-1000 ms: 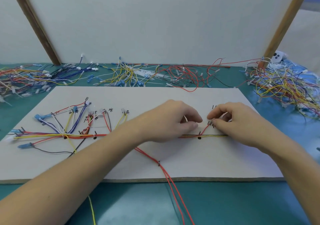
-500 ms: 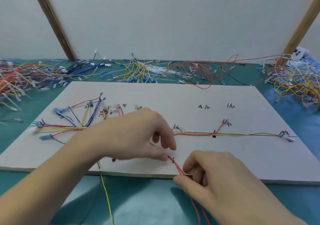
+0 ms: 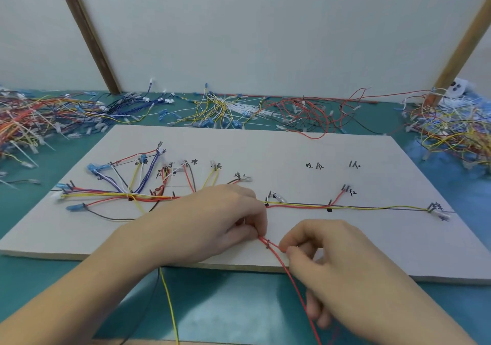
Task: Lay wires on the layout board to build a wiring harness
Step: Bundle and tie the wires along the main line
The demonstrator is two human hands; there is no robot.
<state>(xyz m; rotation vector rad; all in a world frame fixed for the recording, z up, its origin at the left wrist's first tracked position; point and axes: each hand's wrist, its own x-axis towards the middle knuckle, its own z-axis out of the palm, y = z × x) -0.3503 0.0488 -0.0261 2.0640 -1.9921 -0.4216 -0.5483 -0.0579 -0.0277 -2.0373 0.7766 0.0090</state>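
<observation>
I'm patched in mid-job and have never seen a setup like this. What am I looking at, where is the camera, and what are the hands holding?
There is no machine here: a person works with two bare hands. The single picture comes from a camera worn on the person's head, looking forward and down.

On the green table lies a pale layout board with small pegs and handwritten marks. Coloured wires already run along a line across it, fanning out at the left. Loose wire piles lie beyond the board.

The left hand pinches the red wires where they leave the main run. The right hand pinches them just past a small dark peg near the front edge. From there the red wires trail off the board toward the person. A yellow wire also hangs off the front edge.
</observation>
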